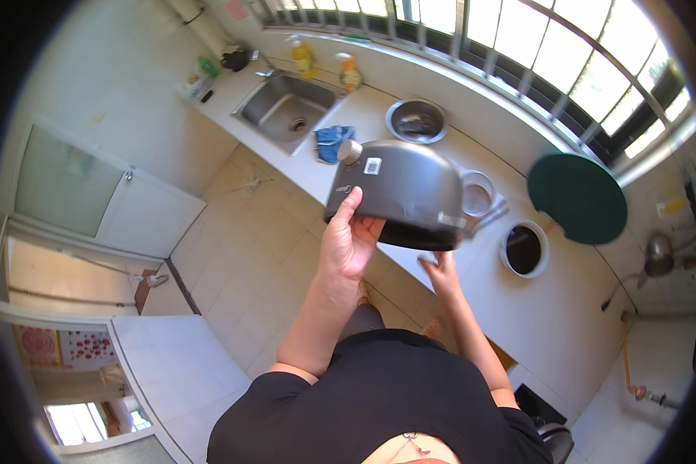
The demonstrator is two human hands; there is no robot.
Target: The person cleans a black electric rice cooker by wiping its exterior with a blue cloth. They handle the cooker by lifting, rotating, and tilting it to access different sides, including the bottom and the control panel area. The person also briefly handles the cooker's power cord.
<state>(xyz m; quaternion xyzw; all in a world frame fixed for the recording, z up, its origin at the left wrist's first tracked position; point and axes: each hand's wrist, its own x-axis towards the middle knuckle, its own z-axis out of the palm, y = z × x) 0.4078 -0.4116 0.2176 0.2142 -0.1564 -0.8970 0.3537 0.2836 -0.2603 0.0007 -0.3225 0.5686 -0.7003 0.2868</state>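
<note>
Tilted in front of me above the counter is a dark grey Midea kitchen appliance point(409, 180), with a round knob and a square printed label on its upper face. My left hand point(348, 235) grips its lower left part, thumb on the front face and fingers bent at the dark lower edge. At the lower right edge is my right hand point(443, 275), its thumb apart. The appliance partly hides those fingers, and I cannot tell whether they grip it.
Along the white counter point(533, 319) are a steel sink point(290, 110), a blue cloth point(333, 142), a metal bowl point(416, 120), a clear round container point(477, 194) and a white pot with dark contents point(524, 249). A dark green round board point(578, 198) leans against the wall. Two bottles point(303, 58) stand behind the sink.
</note>
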